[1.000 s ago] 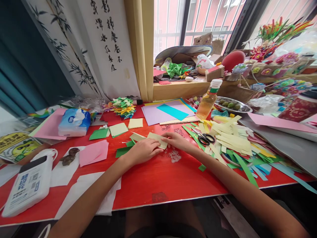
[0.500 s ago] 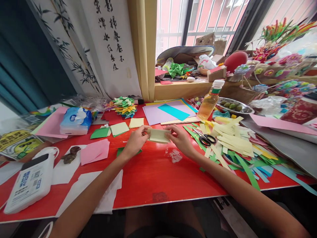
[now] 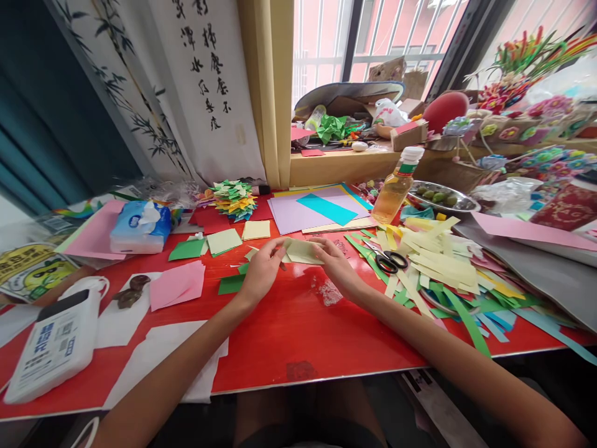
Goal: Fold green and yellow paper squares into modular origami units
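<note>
A small pale yellow piece of paper (image 3: 302,252) with a crease is held up above the red table (image 3: 289,330). My left hand (image 3: 265,269) pinches its left end, and my right hand (image 3: 336,264) grips the right end. Beneath and left of my left hand lie dark green paper pieces (image 3: 231,284), partly covered. Just beyond are a pale yellow square stack (image 3: 256,229) and pale squares with green under them (image 3: 224,241). Black-handled scissors (image 3: 390,261) rest to the right of my right hand.
Paper strips (image 3: 438,261) pile up at the right, near a bottle of amber liquid (image 3: 394,190) and a metal bowl (image 3: 466,201). Pink squares (image 3: 177,284), a tissue pack (image 3: 140,228) and a white container (image 3: 53,348) stand at the left. Lilac sheets (image 3: 291,214) lie at the back.
The pale yellow paper has tilted, and a crease or fold shows near its left end. My left hand has turned and moved slightly right, uncovering more green paper.
</note>
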`<state>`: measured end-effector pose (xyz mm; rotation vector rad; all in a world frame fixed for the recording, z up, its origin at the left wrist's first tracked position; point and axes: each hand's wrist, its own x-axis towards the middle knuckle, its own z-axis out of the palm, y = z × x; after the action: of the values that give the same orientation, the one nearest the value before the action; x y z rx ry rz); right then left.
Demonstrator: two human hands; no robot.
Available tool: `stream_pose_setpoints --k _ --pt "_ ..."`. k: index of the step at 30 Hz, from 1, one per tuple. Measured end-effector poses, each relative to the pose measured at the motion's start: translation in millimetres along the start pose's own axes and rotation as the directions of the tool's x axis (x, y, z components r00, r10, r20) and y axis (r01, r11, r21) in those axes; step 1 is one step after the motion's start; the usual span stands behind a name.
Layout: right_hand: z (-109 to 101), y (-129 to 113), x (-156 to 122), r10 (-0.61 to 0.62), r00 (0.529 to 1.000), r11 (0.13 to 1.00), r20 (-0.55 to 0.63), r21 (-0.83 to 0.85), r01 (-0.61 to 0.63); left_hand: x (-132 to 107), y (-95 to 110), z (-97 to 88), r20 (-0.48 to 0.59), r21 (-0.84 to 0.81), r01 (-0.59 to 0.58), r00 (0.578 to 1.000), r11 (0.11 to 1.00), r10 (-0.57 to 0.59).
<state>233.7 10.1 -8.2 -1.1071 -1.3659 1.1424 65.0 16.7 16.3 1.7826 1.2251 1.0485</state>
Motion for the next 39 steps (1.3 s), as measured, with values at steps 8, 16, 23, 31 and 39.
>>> stream_pose_setpoints --k 8,16,23,31,39 --pt "7 0 -8 -0.024 0.996 0.999 -0.091 -0.034 0.021 -14 7 17.6 0.141 0.039 0.029 0.989 0.999 -0.034" --pt "9 2 -8 0.074 0.992 0.971 -0.102 0.234 -0.049 -12 -3 21.6 0.066 -0.090 -0.062 0.995 0.994 0.069" --pt "12 0 -7 0.063 0.994 0.953 0.088 0.291 -0.086 -5 -2 12.8 0.056 -0.075 -0.014 0.998 0.997 0.018" --pt "0 4 2 0.066 0.998 0.956 0.020 0.284 -0.069 19 0 -38.3 0.122 0.167 -0.086 0.990 0.982 0.066" --pt "-4 13 7 0.128 0.991 0.946 -0.047 0.305 -0.108 34 -34 -57.4 0.288 0.697 -0.311 0.947 0.647 0.145"
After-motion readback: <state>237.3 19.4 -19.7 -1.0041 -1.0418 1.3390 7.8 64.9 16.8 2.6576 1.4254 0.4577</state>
